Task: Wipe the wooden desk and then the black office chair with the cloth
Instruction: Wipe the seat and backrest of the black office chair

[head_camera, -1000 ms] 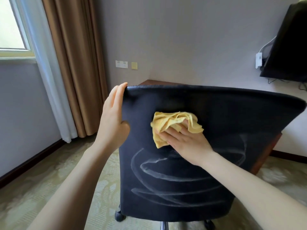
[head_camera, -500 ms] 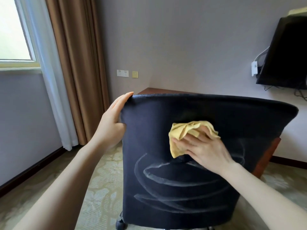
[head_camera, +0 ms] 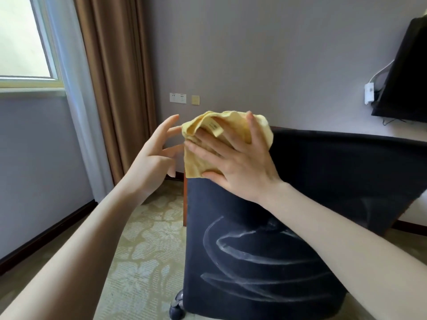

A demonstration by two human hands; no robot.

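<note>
The black office chair (head_camera: 323,181) stands with its back toward me, pale smear arcs low on the fabric. The yellow cloth (head_camera: 196,162) covers the backrest's top left corner. My right hand (head_camera: 235,162) lies on the cloth with fingers spread and fairly straight, and a fold with a tag falls over them. My left hand (head_camera: 157,155) hovers just left of the cloth, off the chair, fingers spread, tips at the cloth's edge. Of the wooden desk (head_camera: 184,204) only a reddish strip shows behind the chair.
Brown curtains (head_camera: 115,88) and a window (head_camera: 23,42) fill the left side. A dark screen (head_camera: 406,72) hangs on the wall at right, cables beside it. Wall sockets (head_camera: 178,98) sit above the desk. Patterned carpet (head_camera: 143,262) lies left of the chair's caster (head_camera: 176,306).
My right hand has slid the cloth from the middle of the backrest up to its top left corner. My left hand has let go of that corner and opened beside the cloth.
</note>
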